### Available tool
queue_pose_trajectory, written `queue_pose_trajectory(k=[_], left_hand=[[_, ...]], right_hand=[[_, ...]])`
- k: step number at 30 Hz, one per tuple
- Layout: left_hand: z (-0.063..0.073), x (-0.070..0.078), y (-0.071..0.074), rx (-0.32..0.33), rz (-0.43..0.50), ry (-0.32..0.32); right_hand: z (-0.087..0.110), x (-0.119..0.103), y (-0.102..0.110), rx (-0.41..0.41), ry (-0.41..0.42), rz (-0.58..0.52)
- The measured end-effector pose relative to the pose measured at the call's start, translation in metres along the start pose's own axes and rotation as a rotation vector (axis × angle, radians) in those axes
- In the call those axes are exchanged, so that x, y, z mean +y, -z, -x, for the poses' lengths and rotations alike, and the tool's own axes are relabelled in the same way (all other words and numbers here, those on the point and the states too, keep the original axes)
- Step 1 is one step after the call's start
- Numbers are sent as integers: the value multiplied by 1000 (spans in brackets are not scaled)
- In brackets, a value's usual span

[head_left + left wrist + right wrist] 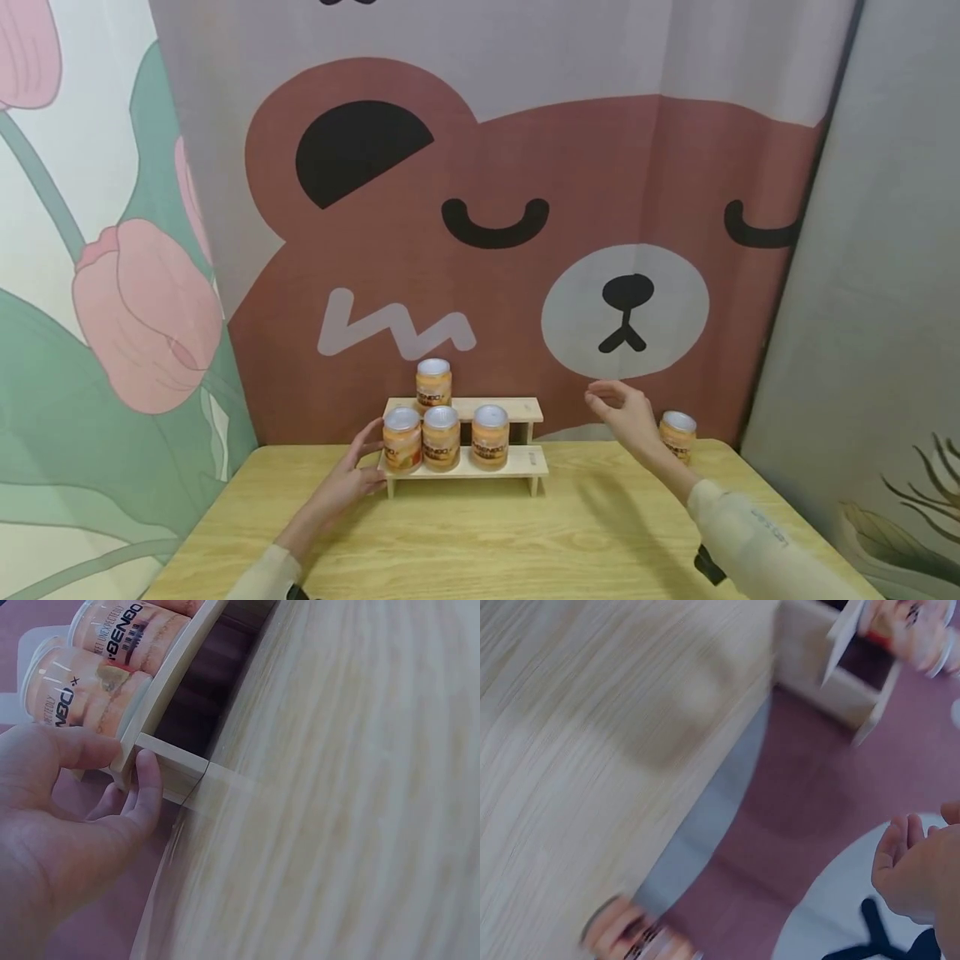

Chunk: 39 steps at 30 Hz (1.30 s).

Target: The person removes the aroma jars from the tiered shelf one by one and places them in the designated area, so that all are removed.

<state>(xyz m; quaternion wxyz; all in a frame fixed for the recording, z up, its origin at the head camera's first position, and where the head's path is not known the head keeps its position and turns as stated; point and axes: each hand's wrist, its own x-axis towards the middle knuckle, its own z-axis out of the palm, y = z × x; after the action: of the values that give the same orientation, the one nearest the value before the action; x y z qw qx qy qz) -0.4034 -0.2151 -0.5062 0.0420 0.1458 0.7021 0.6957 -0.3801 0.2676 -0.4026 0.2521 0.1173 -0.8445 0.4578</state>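
Observation:
A two-step wooden display rack point(480, 469) stands at the table's back edge. Three orange-labelled cans point(490, 442) with silver lids are lined up on its lower step, and another can point(434, 387) sits at the left of the upper step. My left hand point(347, 482) pinches the left end of the lower board, its thumb and fingers around the board's corner in the left wrist view. Raised to the right of the rack, my right hand point(632, 423) holds nothing, with fingers loosely bent. Behind the right forearm, one more can point(678, 435) stands on the table.
The light wood table point(480, 558) reaches back to a curtain point(510, 317) printed with a bear's face. A grey curtain point(847, 292) hangs on the right, a tulip-printed one point(150, 317) on the left.

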Motion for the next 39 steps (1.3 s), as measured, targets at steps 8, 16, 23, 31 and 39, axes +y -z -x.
queue_pose_trajectory(k=[8,16,23,31,39], left_hand=[[3,4,-1,-11,8,4],[1,4,-3,1,14,2],[2,2,-1,-5,-1,-2],[3,0,-1,-6,-13,-1],[2,-1,-1,-17,-3,-15]], right_hand=[[10,-32,-49,-67,-109,-253],[24,-47,-82,-24,-174,-311],[39,-37,-105,-41,-195,-285],[46,-40,-122,-78,-182,-273],[47,-47,-135,-123,-140,-262]])
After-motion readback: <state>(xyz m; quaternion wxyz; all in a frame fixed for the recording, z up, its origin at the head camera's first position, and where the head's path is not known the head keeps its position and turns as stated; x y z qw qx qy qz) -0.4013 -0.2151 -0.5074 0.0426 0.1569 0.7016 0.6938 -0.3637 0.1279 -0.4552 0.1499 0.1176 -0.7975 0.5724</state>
